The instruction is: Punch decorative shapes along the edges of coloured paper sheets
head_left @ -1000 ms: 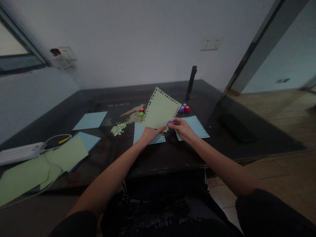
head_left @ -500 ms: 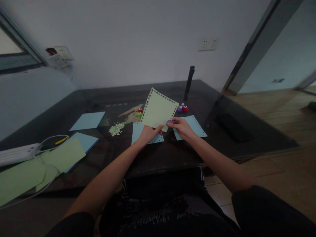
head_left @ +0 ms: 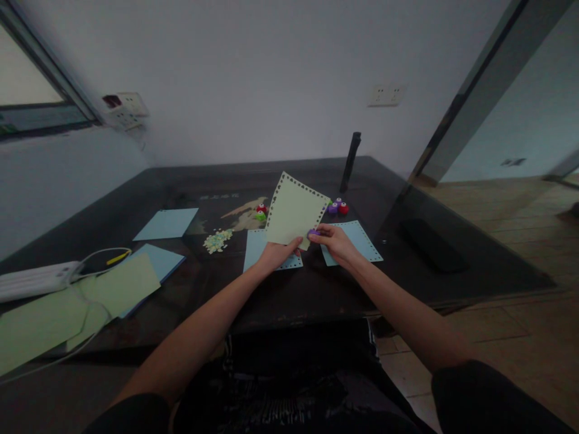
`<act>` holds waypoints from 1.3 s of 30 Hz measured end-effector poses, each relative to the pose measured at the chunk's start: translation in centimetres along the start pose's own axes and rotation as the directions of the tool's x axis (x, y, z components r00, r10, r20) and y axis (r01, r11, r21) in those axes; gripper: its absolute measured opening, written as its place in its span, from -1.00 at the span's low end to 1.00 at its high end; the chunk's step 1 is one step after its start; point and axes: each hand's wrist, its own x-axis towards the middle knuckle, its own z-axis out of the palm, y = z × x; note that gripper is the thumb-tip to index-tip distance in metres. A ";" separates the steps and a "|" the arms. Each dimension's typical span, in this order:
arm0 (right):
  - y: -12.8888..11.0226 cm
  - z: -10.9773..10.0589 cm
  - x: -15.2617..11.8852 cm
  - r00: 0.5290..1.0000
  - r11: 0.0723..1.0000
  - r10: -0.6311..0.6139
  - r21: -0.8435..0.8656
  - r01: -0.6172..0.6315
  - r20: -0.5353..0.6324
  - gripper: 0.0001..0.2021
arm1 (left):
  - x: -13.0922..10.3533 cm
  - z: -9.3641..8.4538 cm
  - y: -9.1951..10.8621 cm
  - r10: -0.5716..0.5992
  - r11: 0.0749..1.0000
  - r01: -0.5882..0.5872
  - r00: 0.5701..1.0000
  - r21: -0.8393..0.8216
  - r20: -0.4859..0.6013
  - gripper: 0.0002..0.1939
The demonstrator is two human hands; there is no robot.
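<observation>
A pale green sheet of paper [head_left: 296, 212] is held up tilted above the table, with small punched holes along three of its edges. My left hand [head_left: 278, 254] pinches its lower edge between thumb and fingers. At the lower right edge of the sheet, my right hand [head_left: 335, 242] is closed around a small purple craft punch [head_left: 313, 235]. Beneath lie two light blue sheets, one partly behind my left hand [head_left: 254, 248] and one behind my right hand [head_left: 359, 240], both with holes along their edges.
Several red, purple and green punches [head_left: 342, 208] stand behind the sheet. Paper cut-outs [head_left: 218, 240] lie heaped on the left, near a blue sheet [head_left: 167, 223]. Further left are green paper [head_left: 122, 280], a white power strip [head_left: 40, 280] and a cable. A dark flat object [head_left: 432, 244] lies right.
The whole scene sits slightly lower in view as the camera tilts. My hands keep hold of the green sheet and the purple punch, with little other movement.
</observation>
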 end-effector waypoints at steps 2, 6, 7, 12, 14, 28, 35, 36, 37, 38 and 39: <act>-0.2 0.1 -0.1 1.000 1.000 0.001 -0.002 -0.001 -0.006 -0.71 | 0.0 0.0 -0.2 -0.006 1.000 0.006 1.000 0.006 -0.005 -0.70; -0.4 0.3 -0.2 1.000 1.000 0.007 -0.006 -0.006 0.024 -0.70 | 0.2 0.2 -0.7 -0.011 0.999 0.011 1.000 -0.042 -0.015 -0.74; -0.3 0.3 -0.3 0.999 1.000 0.006 -0.004 -0.006 0.033 -0.70 | 0.2 0.2 -0.7 -0.012 0.998 0.011 1.000 -0.058 -0.016 -0.74; -0.1 0.2 -0.2 0.999 1.000 0.001 -0.002 -0.001 0.049 -0.68 | 0.2 0.0 0.1 -0.040 0.996 0.038 0.999 -0.077 -0.031 -0.76; -0.1 0.2 -0.2 0.999 1.000 0.004 -0.006 -0.004 0.050 -0.66 | 0.2 -0.1 0.3 -0.029 0.998 0.027 0.999 -0.052 -0.037 -0.74; -0.3 -0.3 -0.1 0.997 0.994 0.004 -0.109 0.004 0.074 -0.66 | 0.3 -0.9 0.8 -0.101 0.994 0.097 0.991 -0.056 -0.082 -0.67; -0.6 -0.6 0.0 0.992 0.988 0.024 -0.153 -0.006 0.120 -0.69 | 0.6 -1.3 0.1 -0.061 0.998 0.061 0.991 -0.006 -0.115 -0.60; -0.5 -0.6 0.0 0.992 0.986 0.025 -0.164 -0.004 0.124 -0.66 | 0.6 -1.3 0.0 -0.052 0.999 0.052 0.992 0.000 -0.115 -0.60; -0.5 -0.6 0.0 0.992 0.984 0.025 -0.176 -0.003 0.122 -0.63 | 0.6 -1.3 -0.1 -0.043 0.999 0.044 0.992 0.006 -0.116 -0.60; -0.5 -0.7 0.1 0.993 0.983 0.025 -0.184 -0.003 0.117 -0.61 | 0.6 -1.2 -0.2 -0.036 0.999 0.037 0.993 0.010 -0.117 -0.60; -0.4 -0.7 0.1 0.994 0.982 0.025 -0.189 -0.004 0.109 -0.59 | 0.6 -1.2 -0.3 -0.028 1.000 0.030 0.992 0.011 -0.119 -0.60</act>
